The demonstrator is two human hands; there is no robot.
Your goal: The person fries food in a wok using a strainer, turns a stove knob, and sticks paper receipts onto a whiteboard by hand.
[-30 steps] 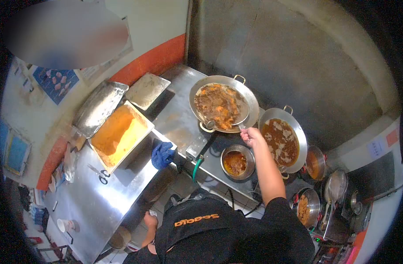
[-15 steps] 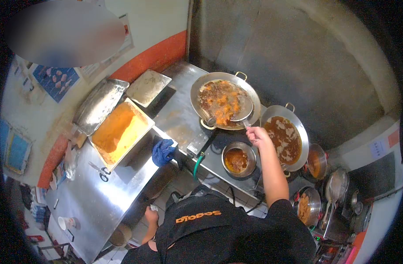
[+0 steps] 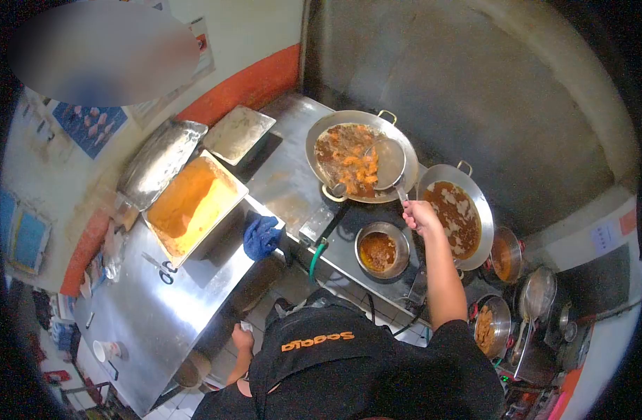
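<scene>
My right hand [image 3: 422, 218] is closed round the handle of a wire skimmer [image 3: 389, 164]. The skimmer's round mesh head dips into the right side of a large wok [image 3: 410, 150]. Dark bubbling oil fills this wok, and orange-brown fried pieces [image 3: 361, 170] float just left of the mesh. Low beside the apron, my left hand [image 3: 242, 339] is closed on something small and white, too small to name. A second wok [image 3: 484, 217] with foamy brown oil lies right of my right hand. Nearer to me stands a steel pot [image 3: 404, 246] with reddish oil.
On the left steel table [image 3: 146, 329] are a tray [image 3: 238, 187] of orange-yellow powder, a blue cloth [image 3: 262, 238], scissors [image 3: 166, 274] and a paper cup [image 3: 105, 351]. A pan of fried pieces [image 3: 485, 329] and several strainers [image 3: 539, 294] stand at the right. A green hose [image 3: 314, 262] hangs at the stove's front.
The skimmer has shifted slightly within the wok, and the fried pieces now lie bunched along its left edge. My right hand moved a little right in view. My left hand stays low.
</scene>
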